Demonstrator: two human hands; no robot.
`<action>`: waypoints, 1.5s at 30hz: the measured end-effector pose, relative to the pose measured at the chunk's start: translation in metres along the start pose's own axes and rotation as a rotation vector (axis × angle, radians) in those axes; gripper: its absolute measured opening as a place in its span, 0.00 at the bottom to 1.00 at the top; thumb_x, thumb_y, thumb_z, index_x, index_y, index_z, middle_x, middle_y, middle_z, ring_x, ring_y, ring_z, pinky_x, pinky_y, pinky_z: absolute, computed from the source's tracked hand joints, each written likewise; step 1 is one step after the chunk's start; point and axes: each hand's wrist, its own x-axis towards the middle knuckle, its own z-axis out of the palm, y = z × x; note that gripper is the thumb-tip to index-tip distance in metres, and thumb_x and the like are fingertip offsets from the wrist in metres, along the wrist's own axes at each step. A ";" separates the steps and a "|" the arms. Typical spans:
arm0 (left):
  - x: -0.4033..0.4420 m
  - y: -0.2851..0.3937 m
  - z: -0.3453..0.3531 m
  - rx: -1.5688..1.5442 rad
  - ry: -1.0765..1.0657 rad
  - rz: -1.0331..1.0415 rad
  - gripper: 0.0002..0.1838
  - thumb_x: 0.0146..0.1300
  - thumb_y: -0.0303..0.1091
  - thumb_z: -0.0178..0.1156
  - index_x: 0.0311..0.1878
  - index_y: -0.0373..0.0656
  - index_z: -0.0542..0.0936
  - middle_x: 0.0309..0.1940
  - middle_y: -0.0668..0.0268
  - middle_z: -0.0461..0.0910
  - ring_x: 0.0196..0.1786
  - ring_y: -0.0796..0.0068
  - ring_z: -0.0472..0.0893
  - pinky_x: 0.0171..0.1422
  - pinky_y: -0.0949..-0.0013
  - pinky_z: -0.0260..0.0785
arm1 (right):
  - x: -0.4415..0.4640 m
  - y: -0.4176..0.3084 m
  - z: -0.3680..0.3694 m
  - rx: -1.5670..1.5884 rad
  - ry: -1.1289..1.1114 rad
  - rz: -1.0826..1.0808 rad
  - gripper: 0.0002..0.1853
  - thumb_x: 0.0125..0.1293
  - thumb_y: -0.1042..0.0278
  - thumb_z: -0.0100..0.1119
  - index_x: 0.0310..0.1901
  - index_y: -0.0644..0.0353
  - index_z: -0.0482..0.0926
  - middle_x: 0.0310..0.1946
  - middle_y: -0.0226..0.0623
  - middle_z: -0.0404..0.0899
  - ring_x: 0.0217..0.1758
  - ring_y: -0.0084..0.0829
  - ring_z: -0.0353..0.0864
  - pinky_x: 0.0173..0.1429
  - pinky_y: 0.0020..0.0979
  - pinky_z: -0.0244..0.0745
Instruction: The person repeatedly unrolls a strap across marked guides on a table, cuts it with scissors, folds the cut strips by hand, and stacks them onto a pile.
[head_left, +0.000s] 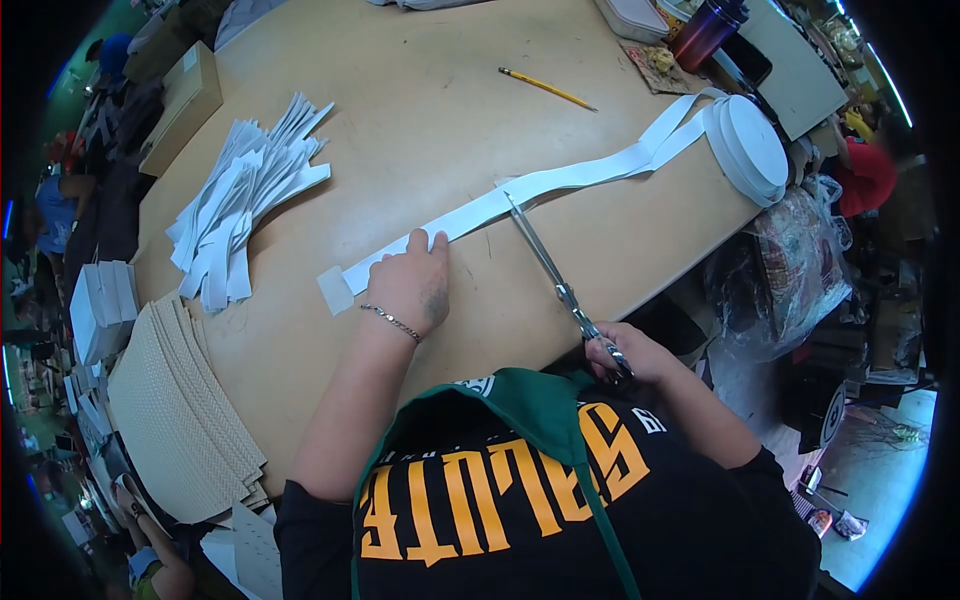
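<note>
My left hand [412,284] lies on the table end of a white elastic-like band [530,186], with its fingers stretched out and pressing it flat. A small pale square piece [336,289] sits at the end of that band. In my right hand [640,356] is a pair of long metal scissors [556,276], gripped by the handles. The blade tips are at the band's near edge, to the right of my left hand; whether the band lies between the blades, I cannot tell. From there the band runs right to a large white roll [748,150].
A pile of cut white strips [245,200] lies on the table [420,110] at the left. Stacked beige textured sheets [180,410] are nearer me. A yellow pencil [548,89] rests beyond the band, and a dark tumbler [706,32] stands at the back right.
</note>
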 end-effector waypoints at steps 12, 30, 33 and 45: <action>-0.002 0.001 0.000 -0.003 0.030 0.006 0.29 0.53 0.28 0.53 0.62 0.40 0.65 0.46 0.51 0.70 0.35 0.53 0.80 0.38 0.58 0.75 | 0.009 -0.025 0.016 0.001 0.063 0.011 0.25 0.57 0.40 0.61 0.32 0.60 0.74 0.17 0.26 0.70 0.18 0.17 0.68 0.23 0.20 0.62; -0.003 0.003 -0.003 -0.003 0.006 -0.013 0.30 0.53 0.27 0.55 0.62 0.40 0.65 0.45 0.54 0.69 0.43 0.45 0.78 0.42 0.57 0.72 | 0.015 -0.030 0.015 0.122 0.038 0.009 0.21 0.58 0.47 0.63 0.29 0.61 0.75 0.16 0.25 0.70 0.18 0.16 0.68 0.22 0.19 0.64; -0.003 -0.001 0.008 0.077 0.148 0.041 0.30 0.48 0.28 0.57 0.59 0.41 0.67 0.40 0.55 0.71 0.35 0.56 0.80 0.33 0.62 0.74 | 0.017 -0.031 0.015 0.118 0.036 0.025 0.21 0.58 0.47 0.63 0.29 0.61 0.76 0.16 0.25 0.70 0.18 0.15 0.68 0.22 0.19 0.63; -0.003 -0.003 0.003 0.067 0.143 0.073 0.31 0.47 0.28 0.56 0.60 0.39 0.67 0.39 0.55 0.71 0.35 0.57 0.79 0.35 0.62 0.73 | 0.016 -0.035 0.010 0.113 -0.004 0.034 0.19 0.62 0.49 0.59 0.28 0.60 0.74 0.17 0.24 0.70 0.17 0.15 0.68 0.23 0.19 0.63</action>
